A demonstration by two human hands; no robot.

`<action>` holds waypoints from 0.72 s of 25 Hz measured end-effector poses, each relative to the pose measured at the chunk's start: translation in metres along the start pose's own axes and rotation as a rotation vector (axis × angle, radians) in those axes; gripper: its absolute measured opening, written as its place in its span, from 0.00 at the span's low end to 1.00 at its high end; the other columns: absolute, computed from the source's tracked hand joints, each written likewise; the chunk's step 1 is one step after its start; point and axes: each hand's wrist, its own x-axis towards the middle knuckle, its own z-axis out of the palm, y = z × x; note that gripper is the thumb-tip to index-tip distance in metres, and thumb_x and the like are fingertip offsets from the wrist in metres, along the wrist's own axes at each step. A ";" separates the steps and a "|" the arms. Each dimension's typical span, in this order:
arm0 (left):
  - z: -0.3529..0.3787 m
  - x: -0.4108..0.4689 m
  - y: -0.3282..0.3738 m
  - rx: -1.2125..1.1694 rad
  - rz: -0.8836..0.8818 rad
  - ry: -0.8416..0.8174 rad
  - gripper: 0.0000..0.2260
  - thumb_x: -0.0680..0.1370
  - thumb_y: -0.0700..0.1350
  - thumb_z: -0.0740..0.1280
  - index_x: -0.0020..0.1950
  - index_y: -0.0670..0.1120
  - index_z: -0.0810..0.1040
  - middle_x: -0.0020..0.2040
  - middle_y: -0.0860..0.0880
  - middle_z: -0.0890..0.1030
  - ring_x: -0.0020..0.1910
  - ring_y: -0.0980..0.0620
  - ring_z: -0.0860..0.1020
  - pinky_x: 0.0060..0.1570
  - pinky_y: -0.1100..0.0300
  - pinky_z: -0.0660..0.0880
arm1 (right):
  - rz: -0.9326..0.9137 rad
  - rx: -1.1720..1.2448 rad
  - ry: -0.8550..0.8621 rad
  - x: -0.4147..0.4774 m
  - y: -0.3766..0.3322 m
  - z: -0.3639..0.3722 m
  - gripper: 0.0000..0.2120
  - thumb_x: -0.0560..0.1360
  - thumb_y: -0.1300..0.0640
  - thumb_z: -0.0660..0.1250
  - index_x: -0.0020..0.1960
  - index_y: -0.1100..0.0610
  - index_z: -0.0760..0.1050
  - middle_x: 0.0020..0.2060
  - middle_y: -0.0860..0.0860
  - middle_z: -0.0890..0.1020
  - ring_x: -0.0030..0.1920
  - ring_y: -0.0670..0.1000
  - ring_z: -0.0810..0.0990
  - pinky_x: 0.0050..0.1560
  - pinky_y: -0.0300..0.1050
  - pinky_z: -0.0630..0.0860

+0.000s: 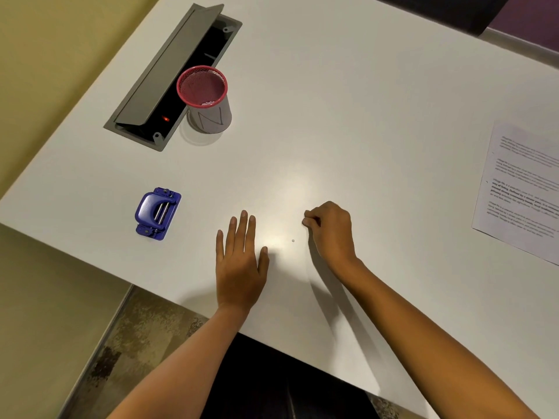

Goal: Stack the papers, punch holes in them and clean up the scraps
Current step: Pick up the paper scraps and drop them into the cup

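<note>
A white table [363, 101] fills most of the view. In its far left part a grey cable box [211, 40] is sunk into the top, with its lid [163, 68] standing open. The inside is dark, with a small red light [165, 118], perhaps an indicator lamp. Under the near table edge a mottled floor [136, 337] shows.

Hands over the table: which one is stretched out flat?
The left hand, palm down over the table with fingers straight; the right hand is curled, its fingertips pinched together.
</note>
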 end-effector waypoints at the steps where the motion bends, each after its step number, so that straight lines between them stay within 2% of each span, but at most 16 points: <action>1: 0.000 0.000 0.000 -0.003 -0.002 -0.002 0.25 0.83 0.53 0.51 0.79 0.44 0.57 0.79 0.46 0.59 0.79 0.46 0.56 0.77 0.45 0.54 | -0.035 -0.032 -0.017 -0.005 0.001 0.002 0.07 0.75 0.64 0.67 0.44 0.68 0.80 0.40 0.60 0.80 0.42 0.58 0.79 0.45 0.52 0.76; 4: -0.001 0.000 0.000 -0.005 -0.006 0.000 0.25 0.83 0.52 0.52 0.79 0.44 0.57 0.79 0.46 0.59 0.79 0.47 0.56 0.77 0.46 0.54 | -0.092 -0.072 -0.060 -0.023 0.003 0.009 0.09 0.77 0.61 0.65 0.43 0.65 0.79 0.41 0.56 0.78 0.41 0.55 0.77 0.43 0.52 0.77; 8: -0.001 0.000 0.001 -0.005 -0.011 -0.006 0.26 0.83 0.52 0.52 0.79 0.44 0.57 0.80 0.46 0.58 0.79 0.47 0.56 0.77 0.45 0.54 | -0.119 -0.109 -0.134 -0.039 0.001 0.019 0.09 0.78 0.58 0.64 0.47 0.63 0.80 0.44 0.56 0.79 0.43 0.54 0.78 0.46 0.51 0.78; 15: -0.001 0.000 0.001 -0.001 -0.010 -0.010 0.26 0.83 0.52 0.53 0.79 0.44 0.57 0.79 0.45 0.59 0.79 0.47 0.56 0.77 0.45 0.55 | -0.091 -0.108 -0.125 -0.037 -0.008 0.019 0.06 0.77 0.63 0.62 0.44 0.62 0.76 0.43 0.55 0.79 0.42 0.54 0.77 0.44 0.50 0.77; 18: -0.001 0.000 0.001 0.006 -0.007 -0.015 0.26 0.83 0.52 0.53 0.79 0.44 0.57 0.79 0.46 0.59 0.79 0.47 0.56 0.77 0.44 0.55 | -0.050 -0.188 -0.142 -0.033 -0.013 0.022 0.06 0.77 0.63 0.59 0.45 0.63 0.75 0.44 0.56 0.78 0.43 0.54 0.76 0.43 0.46 0.74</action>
